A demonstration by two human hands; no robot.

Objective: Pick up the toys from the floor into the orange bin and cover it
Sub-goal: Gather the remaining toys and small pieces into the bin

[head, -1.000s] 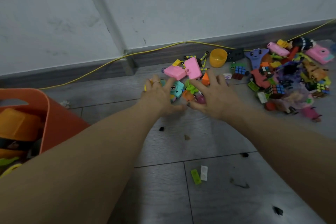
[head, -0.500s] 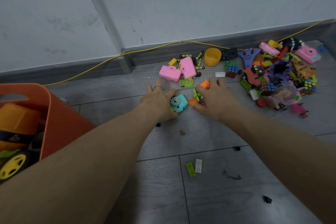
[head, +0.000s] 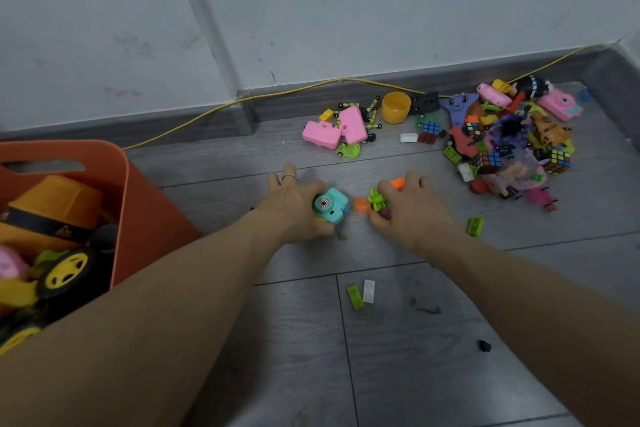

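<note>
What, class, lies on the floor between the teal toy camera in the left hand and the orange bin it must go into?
Nothing visible: bare grey floor separates the teal toy camera, gripped by the left hand, from the orange bin. Only the person's own forearm crosses nearby.

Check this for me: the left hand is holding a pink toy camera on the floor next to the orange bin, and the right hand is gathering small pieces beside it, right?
Not quite. In the head view, the toy camera in the left hand is teal, not pink; the pink ones lie farther back near the wall. The rest holds: the orange bin stands at the left, and the right hand gathers small pieces beside it.
</note>
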